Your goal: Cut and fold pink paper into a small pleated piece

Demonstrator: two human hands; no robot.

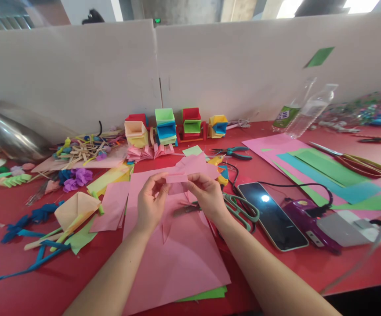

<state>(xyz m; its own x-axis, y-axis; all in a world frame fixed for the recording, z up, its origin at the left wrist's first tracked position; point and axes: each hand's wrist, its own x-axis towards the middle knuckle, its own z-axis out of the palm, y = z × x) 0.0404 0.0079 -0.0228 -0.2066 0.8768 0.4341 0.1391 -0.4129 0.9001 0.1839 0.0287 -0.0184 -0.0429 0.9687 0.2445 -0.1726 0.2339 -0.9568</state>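
Above the large pink sheet (177,270), the left hand (153,201) and right hand (208,196) pinched a pink strip (176,177), its folding seemingly unfinished, while shaped paper boxes (165,116) stood beyond that sheet.

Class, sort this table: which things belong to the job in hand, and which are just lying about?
Job, judging by position: pink paper piece in the left hand and right hand; pink sheet beneath; green-handled scissors.
Lying about, apparently: phone; pliers; metal vessel; green-labelled bottle.

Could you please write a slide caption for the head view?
Left hand and right hand hold a pink strip above a pink sheet.
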